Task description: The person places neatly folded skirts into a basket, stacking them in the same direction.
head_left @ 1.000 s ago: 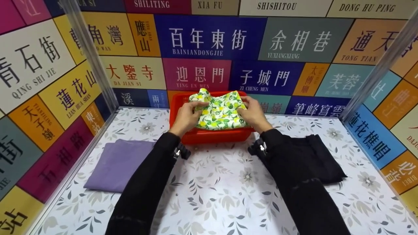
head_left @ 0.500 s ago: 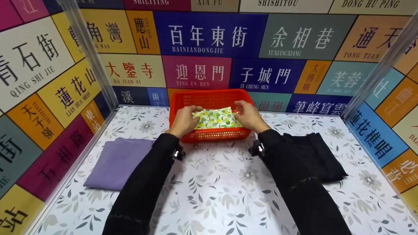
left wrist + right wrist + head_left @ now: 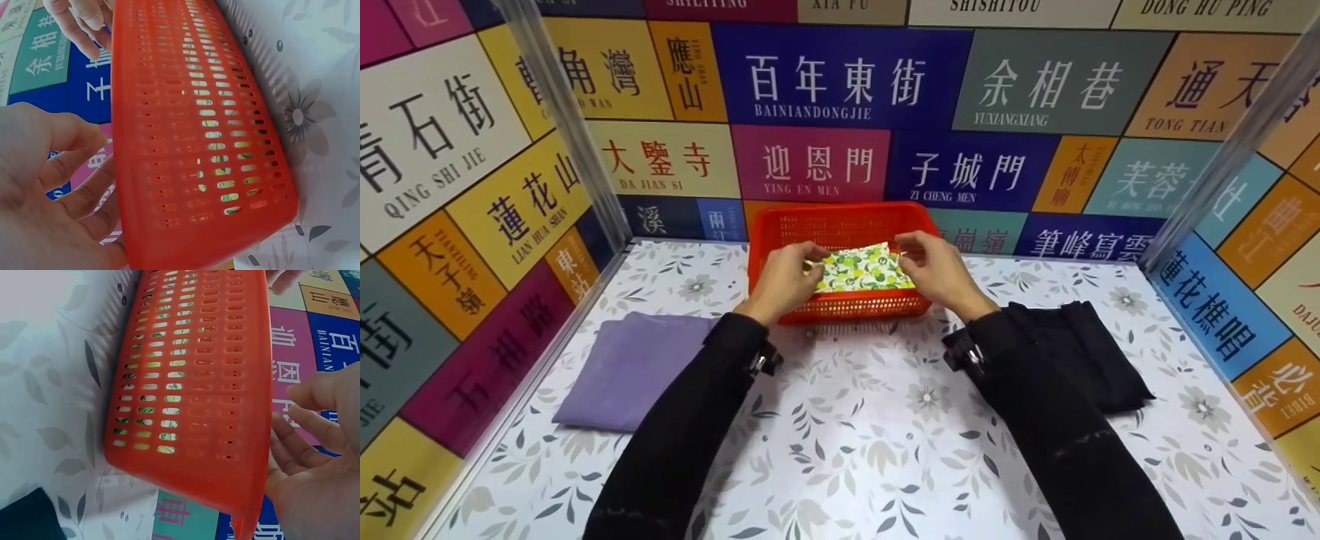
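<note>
A white cloth printed with yellow lemons and green leaves (image 3: 862,268) lies inside the red plastic basket (image 3: 855,307). Patches of it show through the slots of the basket wall in both wrist views. My left hand (image 3: 787,279) is over the basket's left side, fingers loosely bent and nothing between thumb and fingers in the left wrist view. Over the right side is my right hand (image 3: 941,271), beside the cloth's right edge. In the right wrist view its relaxed fingers (image 3: 301,444) are apart from the thumb, just past the rim.
A folded purple cloth (image 3: 622,367) lies on the floral-patterned tabletop (image 3: 870,450) at left, partly behind the left sleeve. Some folded black cloth (image 3: 1080,352) lies at right, beside the right sleeve. Walls with street-name panels (image 3: 840,75) enclose the back and sides.
The lemon-print cloth, held up above the basket a second ago, has gone down into it. Both hands have let go of it and are a little lower, still over the basket.
</note>
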A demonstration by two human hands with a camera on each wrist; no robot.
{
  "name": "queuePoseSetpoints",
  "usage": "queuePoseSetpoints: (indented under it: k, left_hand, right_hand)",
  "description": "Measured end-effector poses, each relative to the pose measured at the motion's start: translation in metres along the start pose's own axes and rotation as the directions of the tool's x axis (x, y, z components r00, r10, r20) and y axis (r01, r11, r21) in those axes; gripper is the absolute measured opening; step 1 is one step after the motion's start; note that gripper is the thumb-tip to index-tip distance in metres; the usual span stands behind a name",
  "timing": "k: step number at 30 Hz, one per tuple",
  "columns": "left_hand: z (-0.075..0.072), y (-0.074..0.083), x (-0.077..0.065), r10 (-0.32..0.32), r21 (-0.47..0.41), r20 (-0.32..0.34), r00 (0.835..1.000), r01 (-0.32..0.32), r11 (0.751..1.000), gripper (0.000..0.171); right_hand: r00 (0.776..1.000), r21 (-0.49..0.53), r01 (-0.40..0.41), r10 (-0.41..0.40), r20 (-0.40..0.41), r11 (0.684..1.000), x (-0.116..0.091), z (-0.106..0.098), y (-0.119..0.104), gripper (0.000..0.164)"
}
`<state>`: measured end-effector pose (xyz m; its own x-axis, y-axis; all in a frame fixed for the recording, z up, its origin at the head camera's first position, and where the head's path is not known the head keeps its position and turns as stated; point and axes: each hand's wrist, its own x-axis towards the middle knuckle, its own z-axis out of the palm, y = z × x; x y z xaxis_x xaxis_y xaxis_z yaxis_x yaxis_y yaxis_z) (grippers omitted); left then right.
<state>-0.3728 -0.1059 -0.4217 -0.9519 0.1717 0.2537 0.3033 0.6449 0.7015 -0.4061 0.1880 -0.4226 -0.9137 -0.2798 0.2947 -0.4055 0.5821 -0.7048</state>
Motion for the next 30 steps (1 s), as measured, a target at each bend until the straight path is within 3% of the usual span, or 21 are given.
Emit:
queuePoseSetpoints:
  k: [7, 15, 21, 25, 30]
  left_hand:
    - [0.007, 0.006, -0.017, 0.111, -0.012, -0.044, 0.993, -0.112, 0.994, 0.028]
    - [0.017, 0.014, -0.044, 0.248, 0.001, -0.096, 0.964, -0.249, 0.969, 0.026]
    - [0.028, 0.023, -0.061, 0.349, 0.019, -0.081, 0.934, -0.348, 0.937, 0.024]
    - [0.037, 0.028, -0.073, 0.368, -0.023, -0.04, 0.929, -0.369, 0.929, 0.024]
    - [0.051, 0.032, -0.085, 0.346, -0.072, 0.021, 0.938, -0.343, 0.936, 0.027]
  right_hand:
    - [0.989, 0.104, 0.076, -0.062, -0.131, 0.992, -0.029, -0.004, 0.006, 0.038]
    - [0.967, 0.073, 0.119, -0.099, -0.236, 0.99, -0.066, -0.011, 0.015, 0.033]
    - [0.958, 0.018, 0.049, -0.042, -0.283, 0.999, -0.097, -0.023, 0.033, 0.027]
    - [0.956, -0.065, -0.016, -0.004, -0.294, 0.998, -0.115, -0.032, 0.045, 0.027]
    - [0.961, -0.222, -0.085, 0.022, -0.274, 0.971, -0.134, -0.044, 0.054, 0.029]
